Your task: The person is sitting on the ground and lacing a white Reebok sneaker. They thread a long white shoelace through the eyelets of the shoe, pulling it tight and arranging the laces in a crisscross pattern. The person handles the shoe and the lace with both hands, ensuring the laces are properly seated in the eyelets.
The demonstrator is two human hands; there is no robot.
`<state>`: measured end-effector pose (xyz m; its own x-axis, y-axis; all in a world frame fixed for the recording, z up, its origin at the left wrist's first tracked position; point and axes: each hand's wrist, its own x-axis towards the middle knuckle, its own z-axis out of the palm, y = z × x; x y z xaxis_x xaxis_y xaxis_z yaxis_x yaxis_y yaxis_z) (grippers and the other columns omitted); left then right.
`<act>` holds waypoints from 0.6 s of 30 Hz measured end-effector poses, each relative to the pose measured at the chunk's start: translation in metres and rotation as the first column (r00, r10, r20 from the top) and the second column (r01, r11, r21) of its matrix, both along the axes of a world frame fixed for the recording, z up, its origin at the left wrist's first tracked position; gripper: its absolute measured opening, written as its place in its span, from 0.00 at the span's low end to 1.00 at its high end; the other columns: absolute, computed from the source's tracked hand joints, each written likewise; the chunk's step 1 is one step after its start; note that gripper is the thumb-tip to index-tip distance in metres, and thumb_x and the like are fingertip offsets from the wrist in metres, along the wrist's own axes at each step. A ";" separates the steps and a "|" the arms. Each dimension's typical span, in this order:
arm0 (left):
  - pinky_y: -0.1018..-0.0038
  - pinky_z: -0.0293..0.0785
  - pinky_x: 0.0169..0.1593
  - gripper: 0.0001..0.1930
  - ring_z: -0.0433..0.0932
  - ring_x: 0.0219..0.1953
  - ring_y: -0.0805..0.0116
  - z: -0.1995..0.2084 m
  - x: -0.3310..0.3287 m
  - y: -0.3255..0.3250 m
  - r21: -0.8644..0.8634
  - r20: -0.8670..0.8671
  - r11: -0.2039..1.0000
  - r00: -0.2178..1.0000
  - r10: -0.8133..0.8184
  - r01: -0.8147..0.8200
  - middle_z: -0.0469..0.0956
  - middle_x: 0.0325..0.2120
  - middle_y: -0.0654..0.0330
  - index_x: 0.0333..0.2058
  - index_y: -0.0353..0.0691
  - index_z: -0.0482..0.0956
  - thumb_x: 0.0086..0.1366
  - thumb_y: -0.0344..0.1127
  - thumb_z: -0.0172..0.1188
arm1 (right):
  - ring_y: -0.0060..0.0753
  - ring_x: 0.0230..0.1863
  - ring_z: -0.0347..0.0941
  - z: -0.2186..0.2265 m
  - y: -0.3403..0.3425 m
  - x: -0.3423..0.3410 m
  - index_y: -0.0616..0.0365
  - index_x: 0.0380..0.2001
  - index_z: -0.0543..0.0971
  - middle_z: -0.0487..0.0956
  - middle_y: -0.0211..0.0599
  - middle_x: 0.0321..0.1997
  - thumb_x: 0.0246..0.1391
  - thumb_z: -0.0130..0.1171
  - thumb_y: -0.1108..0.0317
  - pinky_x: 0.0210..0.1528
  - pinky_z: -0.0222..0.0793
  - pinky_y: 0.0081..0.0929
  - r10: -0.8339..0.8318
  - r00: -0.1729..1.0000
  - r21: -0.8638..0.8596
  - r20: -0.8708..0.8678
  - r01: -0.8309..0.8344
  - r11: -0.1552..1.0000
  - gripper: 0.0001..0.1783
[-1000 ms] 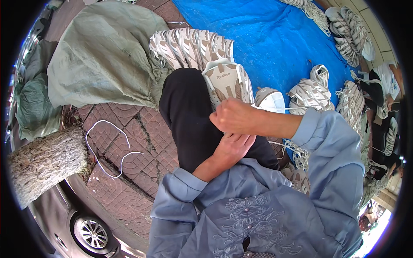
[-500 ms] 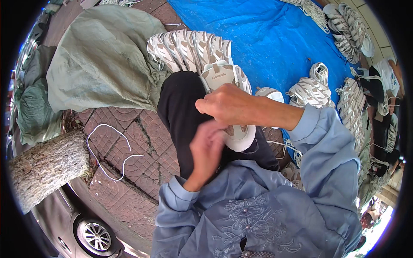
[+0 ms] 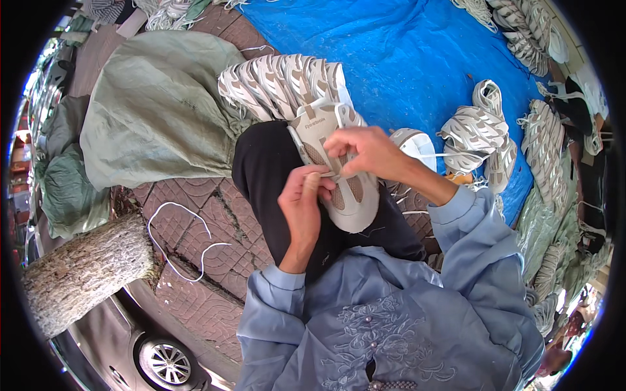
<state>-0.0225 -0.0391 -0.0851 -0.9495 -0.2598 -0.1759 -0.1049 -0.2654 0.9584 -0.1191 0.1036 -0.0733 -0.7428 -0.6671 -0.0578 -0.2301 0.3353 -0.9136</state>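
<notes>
A beige and white shoe upper (image 3: 352, 207) rests on my lap, its rounded toe toward me and its tongue pointing away. On its left edge my left hand (image 3: 303, 199) is closed in a pinch around a thin, pale shoelace (image 3: 326, 174) near the middle of the lacing. Over the upper's right side, my right hand (image 3: 368, 151) has bent fingers; index finger and thumb are apart with the upper showing between them. Both hands touch or nearly touch the upper. The fingers partly hide the eyelets.
Beyond my knee a row of similar uppers (image 3: 280, 85) leans together beside a grey-green sack (image 3: 153, 111). More uppers (image 3: 476, 133) lie on the blue tarp (image 3: 404, 58). A loose white lace (image 3: 176, 260) lies on the paving, near a tree trunk (image 3: 91, 274) and a parked car (image 3: 127, 326).
My right hand has come down from a raised fist onto the upper, its fingers opening. My left hand, blurred before, now pinches at the upper's left edge. The upper is less covered.
</notes>
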 end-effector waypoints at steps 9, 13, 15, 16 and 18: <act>0.85 0.63 0.23 0.10 0.67 0.22 0.78 0.085 0.047 -0.403 -0.385 -0.251 0.668 0.769 0.588 -0.637 0.73 0.23 0.60 0.36 0.31 0.72 0.60 0.32 0.48 | 0.22 0.40 0.68 -0.013 0.036 0.004 0.60 0.38 0.74 0.74 0.30 0.37 0.28 0.61 0.77 0.43 0.62 0.22 -0.112 0.934 -0.247 0.340 0.203 0.947 0.25; 0.85 0.66 0.22 0.09 0.66 0.18 0.79 0.169 0.139 -0.560 -0.391 -0.335 0.356 0.491 0.804 -0.849 0.75 0.23 0.62 0.33 0.35 0.76 0.60 0.35 0.52 | 0.24 0.36 0.68 0.013 0.087 0.047 0.59 0.38 0.74 0.72 0.29 0.33 0.30 0.63 0.76 0.38 0.65 0.22 -0.265 0.932 -0.084 0.246 0.293 0.952 0.24; 0.85 0.67 0.23 0.10 0.68 0.19 0.79 0.186 0.153 -0.576 -0.445 -0.323 0.380 0.542 0.776 -0.811 0.77 0.25 0.62 0.34 0.37 0.77 0.60 0.36 0.52 | 0.32 0.37 0.70 0.007 0.095 0.061 0.58 0.38 0.74 0.73 0.34 0.34 0.30 0.62 0.74 0.36 0.67 0.26 -0.247 0.950 0.155 0.192 0.219 0.963 0.24; 0.84 0.68 0.24 0.10 0.68 0.20 0.79 0.190 0.151 -0.573 -0.453 -0.305 0.387 0.548 0.779 -0.803 0.77 0.26 0.62 0.35 0.37 0.77 0.60 0.37 0.52 | 0.36 0.37 0.70 -0.003 0.093 0.065 0.58 0.39 0.74 0.74 0.37 0.33 0.30 0.61 0.73 0.36 0.68 0.29 -0.241 0.964 0.308 0.115 0.196 0.931 0.24; 0.83 0.68 0.24 0.11 0.68 0.20 0.78 0.194 0.136 -0.557 -0.474 -0.349 0.300 0.490 0.799 -0.828 0.77 0.25 0.63 0.35 0.37 0.77 0.60 0.37 0.52 | 0.43 0.37 0.70 -0.028 0.087 0.066 0.57 0.38 0.75 0.74 0.42 0.31 0.31 0.59 0.71 0.36 0.68 0.34 -0.208 0.978 0.495 0.013 0.175 0.851 0.22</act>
<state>0.1138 -0.5962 0.1085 -0.2017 -0.9284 0.3121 -0.0941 0.3355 0.9373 -0.0529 0.1906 -0.1017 -0.8365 -0.3850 -0.3899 -0.0622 0.7736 -0.6306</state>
